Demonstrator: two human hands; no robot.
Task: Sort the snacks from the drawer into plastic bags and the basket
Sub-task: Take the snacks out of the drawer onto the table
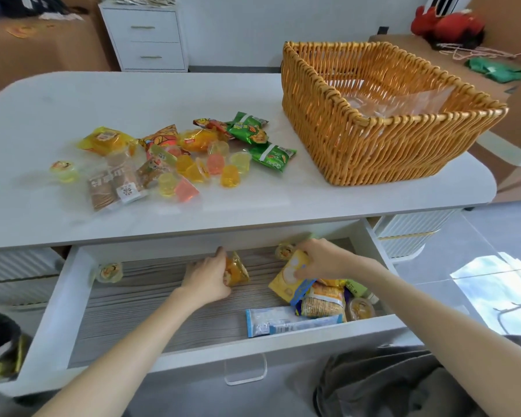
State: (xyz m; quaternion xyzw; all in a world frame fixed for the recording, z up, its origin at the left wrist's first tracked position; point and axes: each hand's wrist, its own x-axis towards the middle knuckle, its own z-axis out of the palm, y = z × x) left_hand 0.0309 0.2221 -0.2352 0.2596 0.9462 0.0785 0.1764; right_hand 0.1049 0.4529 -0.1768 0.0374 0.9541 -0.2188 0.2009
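In the drawer (69,296), the left hand (206,278) curls round an orange jelly pack (238,270) by the back edge. The right hand (322,260) pinches a yellow packet (286,276) near the back-right corner.

Snack packets (248,130) and jelly cups (215,164) lie piled left of the wicker basket (373,152), others inside the open drawer (163,299)

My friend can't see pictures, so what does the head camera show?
Two hands reach into an open drawer: the left hand grips an orange snack, the right hand holds a yellow packet. On the table above lie a snack pile and a basket with clear plastic inside.
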